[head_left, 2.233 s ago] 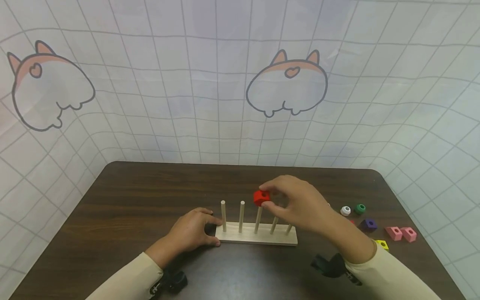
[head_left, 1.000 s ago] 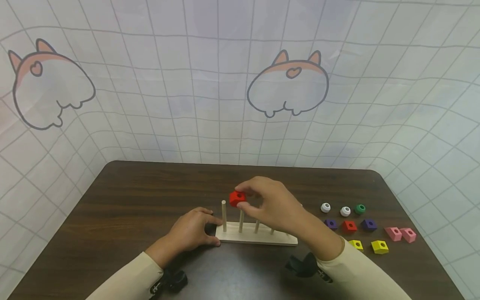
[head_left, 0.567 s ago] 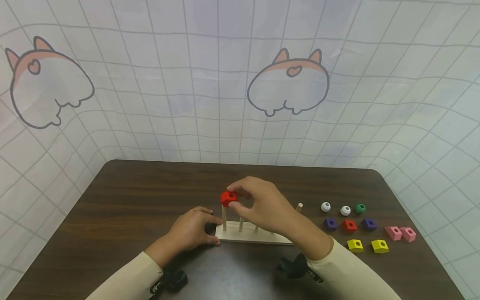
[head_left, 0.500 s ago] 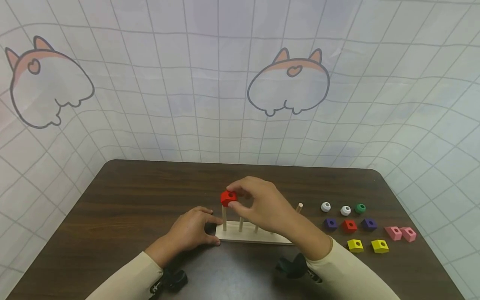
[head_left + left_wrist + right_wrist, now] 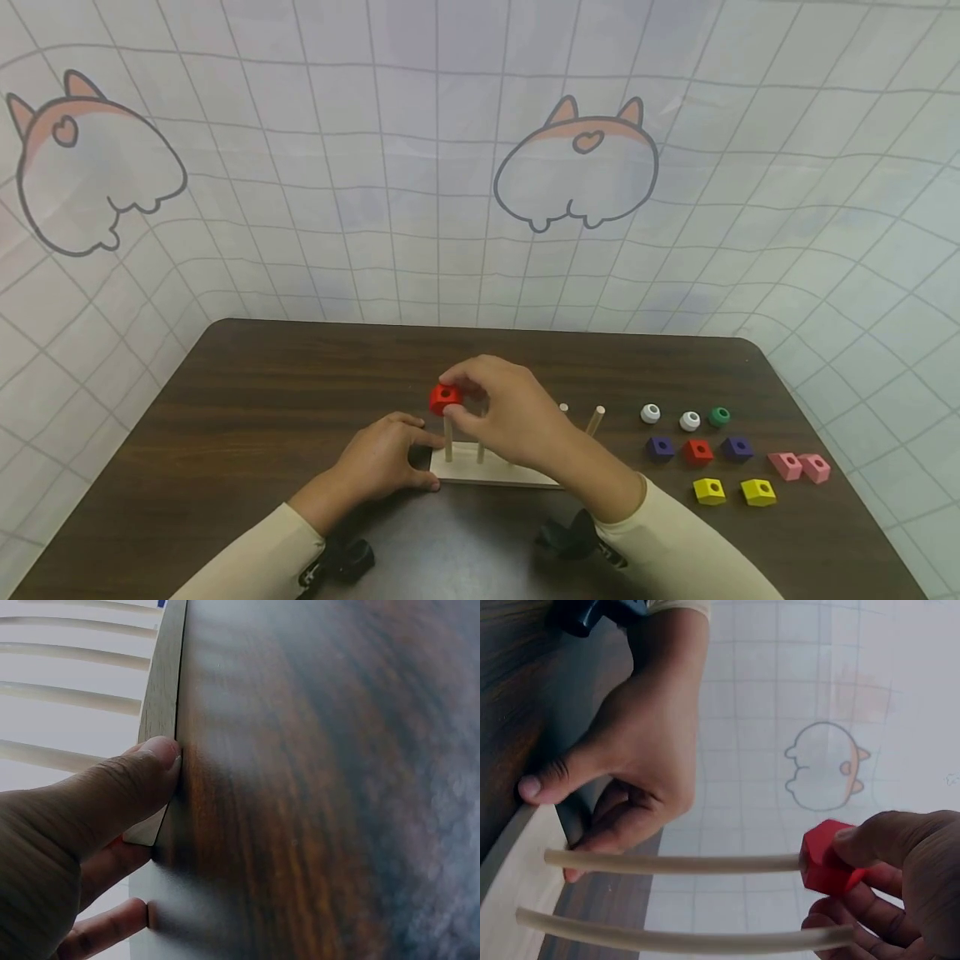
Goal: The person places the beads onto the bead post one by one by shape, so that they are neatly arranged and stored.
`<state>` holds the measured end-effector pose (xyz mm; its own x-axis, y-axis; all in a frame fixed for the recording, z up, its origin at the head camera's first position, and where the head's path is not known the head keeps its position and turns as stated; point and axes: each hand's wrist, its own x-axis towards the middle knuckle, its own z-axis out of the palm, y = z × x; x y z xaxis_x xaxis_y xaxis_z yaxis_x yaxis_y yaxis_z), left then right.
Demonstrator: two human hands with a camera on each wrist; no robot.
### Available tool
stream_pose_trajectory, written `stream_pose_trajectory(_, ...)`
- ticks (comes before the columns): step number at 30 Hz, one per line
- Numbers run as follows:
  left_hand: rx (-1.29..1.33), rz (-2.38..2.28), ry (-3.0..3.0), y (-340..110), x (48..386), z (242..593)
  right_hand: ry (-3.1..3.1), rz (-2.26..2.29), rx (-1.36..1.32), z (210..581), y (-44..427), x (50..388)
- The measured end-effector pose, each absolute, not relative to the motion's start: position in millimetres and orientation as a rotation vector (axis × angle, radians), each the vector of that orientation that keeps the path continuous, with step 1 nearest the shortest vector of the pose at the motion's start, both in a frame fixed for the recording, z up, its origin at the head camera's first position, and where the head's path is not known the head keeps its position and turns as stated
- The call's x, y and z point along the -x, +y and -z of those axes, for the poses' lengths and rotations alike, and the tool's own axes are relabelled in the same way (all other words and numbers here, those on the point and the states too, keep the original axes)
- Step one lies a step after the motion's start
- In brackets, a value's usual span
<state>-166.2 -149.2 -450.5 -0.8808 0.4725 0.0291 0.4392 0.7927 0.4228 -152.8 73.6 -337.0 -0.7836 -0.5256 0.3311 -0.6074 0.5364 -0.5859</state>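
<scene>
My right hand point(image 5: 517, 417) pinches a red hexagonal bead with a hole point(image 5: 438, 402) between thumb and fingers. The bead is at the top of the leftmost peg point(image 5: 448, 442) of a wooden peg stand point(image 5: 480, 473); in the right wrist view the peg's tip meets the red bead point(image 5: 821, 862). How far the peg enters the hole is hidden. At the stand's left end, my left hand point(image 5: 375, 467) grips the base, with its thumb point(image 5: 146, 769) along the front edge in the left wrist view. My right hand and forearm partly cover the other pegs.
Right of the stand lie white beads point(image 5: 689, 421), a green bead point(image 5: 719, 417), purple blocks point(image 5: 661, 450), another red block point(image 5: 698, 452), yellow blocks point(image 5: 758, 493) and pink blocks point(image 5: 785, 467). They rest on a dark wooden table point(image 5: 300, 375), with a gridded curtain point(image 5: 420, 208) behind.
My right hand has carried the red bead leftward, from above the middle peg to the leftmost peg. The loose pieces at right are now uncovered. My left hand stays on the stand.
</scene>
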Motion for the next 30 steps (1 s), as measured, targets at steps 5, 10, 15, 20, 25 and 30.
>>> stream_pose_trajectory(5,-0.735,-0.662,2.904,-149,165,450,-2.693,-1.074,-0.909,339,69,148)
stream_pose_trajectory(10,-0.724,-0.652,2.919,-149,165,450,-2.725,-1.102,-0.814,341,63,143)
stream_pose_trajectory(15,-0.723,-0.638,2.928,-149,164,450,-2.681,-1.11,-0.758,347,58,140)
stream_pose_trajectory(20,-0.725,-0.65,2.931,-150,165,451,-2.627,-1.199,-0.719,356,54,138)
stream_pose_trajectory(25,-0.713,-0.667,2.926,-149,165,451,-2.604,-1.267,-0.682,372,53,137)
stream_pose_trajectory(30,-0.713,-0.659,2.929,-149,164,451,-2.539,-1.328,-0.666,388,54,136)
